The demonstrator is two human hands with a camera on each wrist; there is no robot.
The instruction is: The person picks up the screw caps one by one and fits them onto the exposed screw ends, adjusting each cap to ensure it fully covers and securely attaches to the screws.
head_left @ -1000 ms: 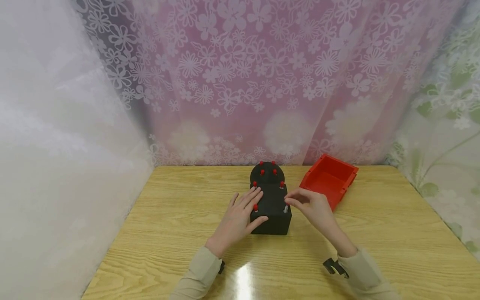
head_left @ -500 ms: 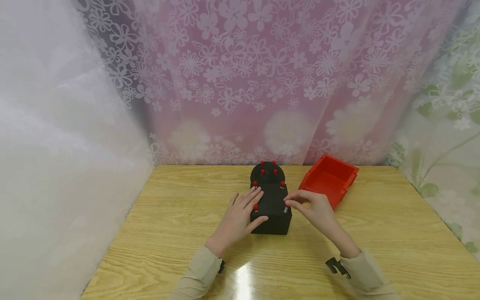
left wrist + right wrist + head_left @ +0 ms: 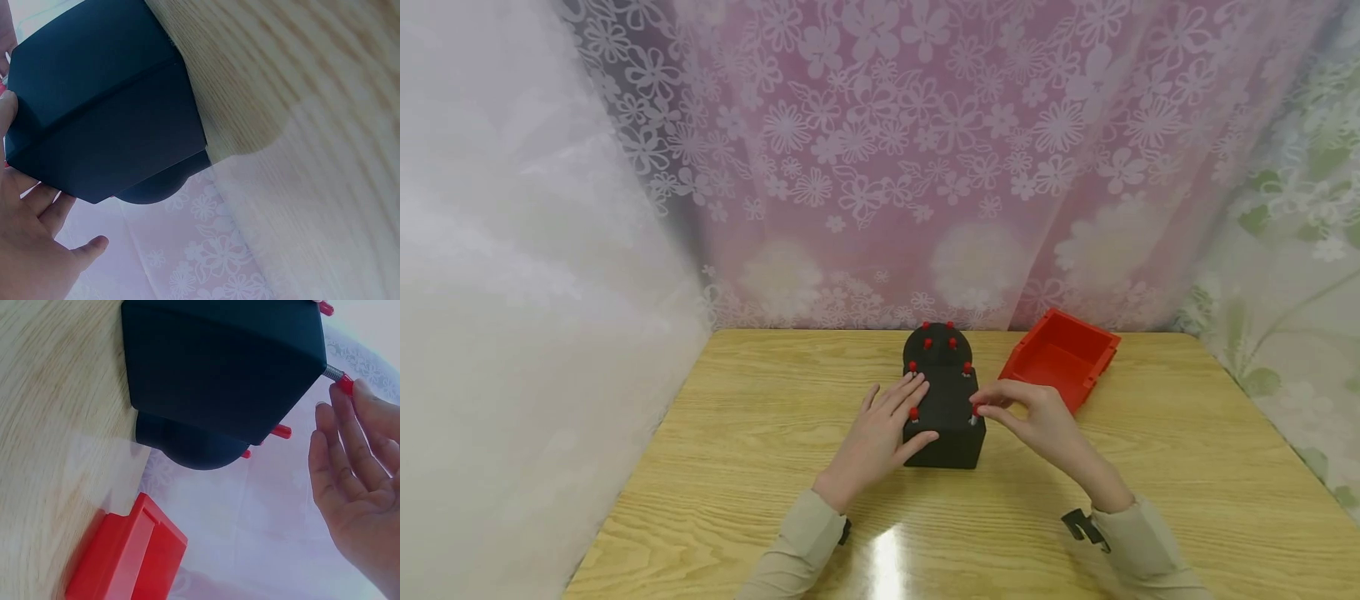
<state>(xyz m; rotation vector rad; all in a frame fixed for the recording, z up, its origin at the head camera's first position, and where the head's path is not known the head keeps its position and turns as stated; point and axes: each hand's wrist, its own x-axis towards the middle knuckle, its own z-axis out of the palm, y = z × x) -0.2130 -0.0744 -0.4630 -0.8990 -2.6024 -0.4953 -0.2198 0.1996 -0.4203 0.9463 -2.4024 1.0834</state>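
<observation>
A black box (image 3: 946, 402) with a rounded part (image 3: 925, 354) at its far end sits on the table. Red-capped screws stand up from its top. My right hand (image 3: 1037, 421) pinches the red cap of the screw (image 3: 345, 383) at the near right corner between thumb and index finger. Its threaded silver shank shows above the box in the right wrist view. My left hand (image 3: 874, 440) rests flat on the box's left side, fingers straight over the top and thumb along the near edge. Beside that hand stands another red-capped screw (image 3: 913, 413).
A red plastic bin (image 3: 1011, 354) lies angled behind my right hand, to the right of the box. Wood-grain tabletop (image 3: 760, 400) spreads around the box. Flowered pink curtain (image 3: 865, 192) hangs at the table's back edge, with pale cloth on both sides.
My right fingers have shifted slightly at the screw, and more of the red cap shows between them. That wrist has moved a little right. My left hand stays on the box.
</observation>
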